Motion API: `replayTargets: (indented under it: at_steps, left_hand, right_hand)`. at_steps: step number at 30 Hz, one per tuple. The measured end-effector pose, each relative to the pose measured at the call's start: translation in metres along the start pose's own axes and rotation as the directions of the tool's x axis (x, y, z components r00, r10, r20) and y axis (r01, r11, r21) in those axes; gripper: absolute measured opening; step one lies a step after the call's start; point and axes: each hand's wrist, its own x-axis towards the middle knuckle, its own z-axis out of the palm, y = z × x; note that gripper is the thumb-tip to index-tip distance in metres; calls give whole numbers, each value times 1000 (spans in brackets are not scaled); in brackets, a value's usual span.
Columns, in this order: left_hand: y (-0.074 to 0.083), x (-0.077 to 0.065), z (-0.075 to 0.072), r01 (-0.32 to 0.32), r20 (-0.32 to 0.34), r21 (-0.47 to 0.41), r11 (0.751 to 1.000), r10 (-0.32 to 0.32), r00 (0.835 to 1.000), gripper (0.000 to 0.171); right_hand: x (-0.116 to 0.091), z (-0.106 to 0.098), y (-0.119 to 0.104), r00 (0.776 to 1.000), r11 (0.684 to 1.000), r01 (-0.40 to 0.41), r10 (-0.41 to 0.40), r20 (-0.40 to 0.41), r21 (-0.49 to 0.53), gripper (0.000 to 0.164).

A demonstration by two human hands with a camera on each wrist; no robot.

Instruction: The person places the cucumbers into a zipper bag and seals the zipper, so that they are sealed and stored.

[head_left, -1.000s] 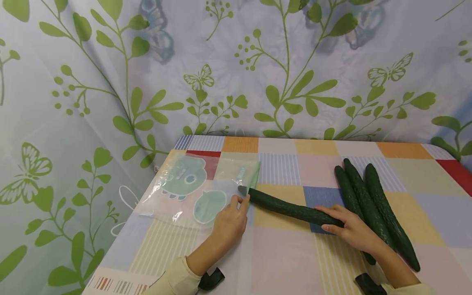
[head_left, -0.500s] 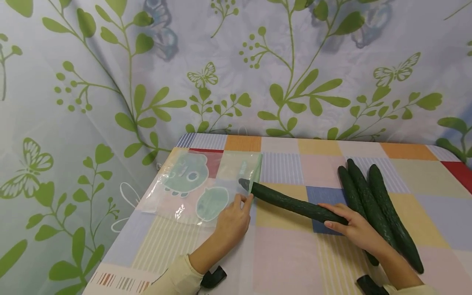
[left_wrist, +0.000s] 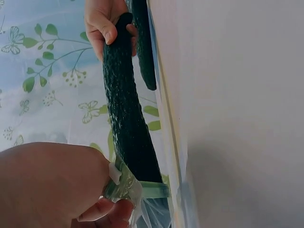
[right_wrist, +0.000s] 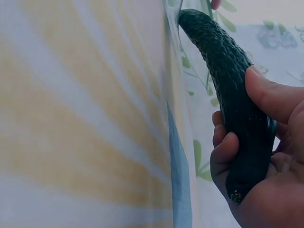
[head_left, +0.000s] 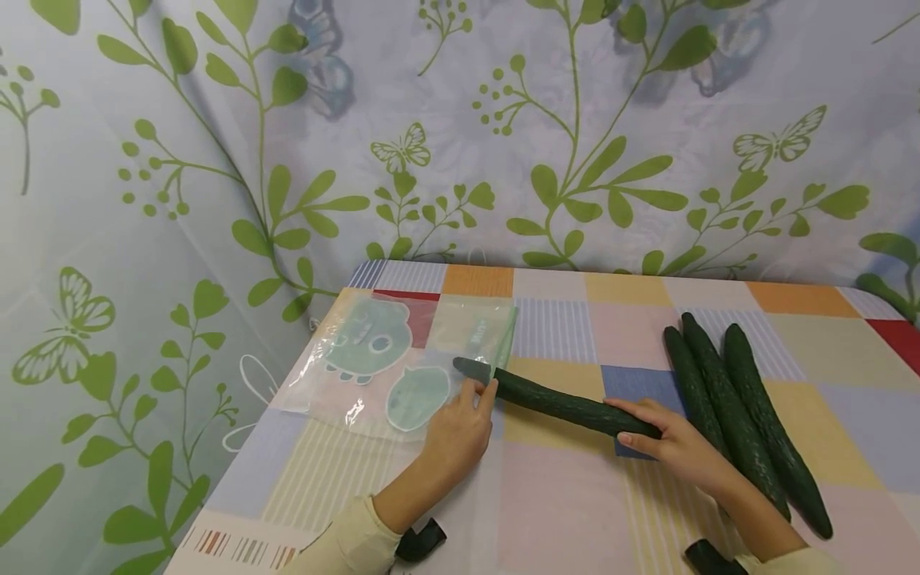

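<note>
A long dark green cucumber [head_left: 561,402] slants across the middle of the table in the head view. My right hand [head_left: 672,439] grips its near end, thumb on one side and fingers curled round the other, as the right wrist view shows on the cucumber [right_wrist: 237,104]. Its far tip lies inside the mouth of a clear plastic zip bag [head_left: 424,327] printed with pale green cartoon shapes. At the bag's green-edged opening my left hand [head_left: 460,427] pinches the edge; in the left wrist view the bag's film [left_wrist: 126,185] is bunched between thumb and fingers.
Several more cucumbers [head_left: 747,415] lie side by side to the right, close beyond my right forearm. A patchwork cloth [head_left: 553,495] covers the table. White cord loops [head_left: 251,379] hang at its left edge, and a leaf-patterned curtain [head_left: 431,96] stands behind.
The cucumber has slid left, so more of its tip is inside the bag. My right hand has moved left with it, while the left hand keeps its pinch on the bag's edge.
</note>
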Motion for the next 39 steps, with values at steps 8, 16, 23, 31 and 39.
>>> replayTargets:
  at_steps: [8, 16, 23, 31, 39]
  left_hand:
    - [0, 1, -1, -8, -7, 23, 1000, 8, 1000, 40]
    - [0, 3, -2, -46, -18, 6, 999, 46, 999, 36]
    - [-1, 3, -3, -71, -24, 8, 997, 71, 997, 31]
    - [0, 3, -2, -105, -45, -1, 994, 105, 993, 33]
    - [1, 2, -1, -118, -46, -24, 993, 117, 992, 33]
  right_hand:
    - [9, 3, -2, 1000, 1000, -7, 7, 12, 6, 50]
    - [19, 5, -1, 999, 997, -35, 33, 28, 64, 53]
    - [35, 9, -2, 998, 998, -53, 51, 31, 44, 54]
    - [54, 14, -2, 999, 997, -16, 12, 47, 78, 54]
    - [70, 20, -3, 999, 997, 9, -12, 38, 74, 53]
